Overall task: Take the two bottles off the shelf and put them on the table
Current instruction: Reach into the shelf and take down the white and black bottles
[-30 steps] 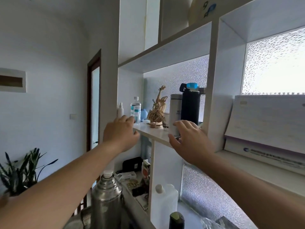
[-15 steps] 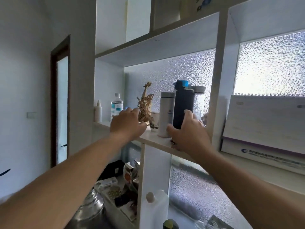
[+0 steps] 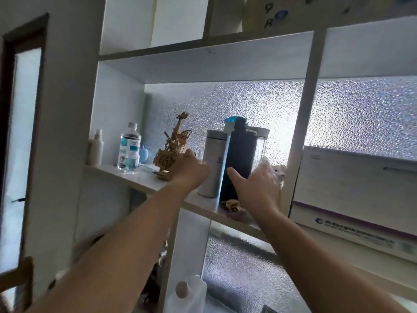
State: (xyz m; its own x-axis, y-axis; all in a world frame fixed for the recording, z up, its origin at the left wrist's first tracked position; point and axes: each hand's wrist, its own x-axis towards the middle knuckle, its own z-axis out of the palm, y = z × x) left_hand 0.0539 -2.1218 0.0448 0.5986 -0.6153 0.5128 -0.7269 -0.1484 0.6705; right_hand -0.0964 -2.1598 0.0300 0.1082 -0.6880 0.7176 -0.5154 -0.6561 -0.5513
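Across the whole view a white laminate shelf unit (image 3: 302,114) is seen, its flat boards squared off into compartments and backed by pebbled, frosted glass (image 3: 248,105) that is lit from behind. At three o'clock a broad, flat-faced box (image 3: 352,184) is lodged in the neighbouring compartment. Near the centre, on the middle shelf board, two upright cylinders are stood side by side and touching: a dark matte bottle (image 3: 240,154) with a blue-topped cap, and at its nine o'clock a slimmer pale bottle (image 3: 213,163) with a smooth satin skin. The right hand (image 3: 257,186) is raised at the dark bottle's four o'clock, thumb and fingers spread, nothing gripped. The left hand (image 3: 191,170) is held against the pale bottle's nine o'clock side; whether its fingers are closed on it cannot be told. At the left hand's ten o'clock a spiky, openwork golden ornament (image 3: 171,147) is set. Further toward nine o'clock a clear, ribbed plastic water bottle (image 3: 129,147) and a small white bottle (image 3: 96,149) are lined up.
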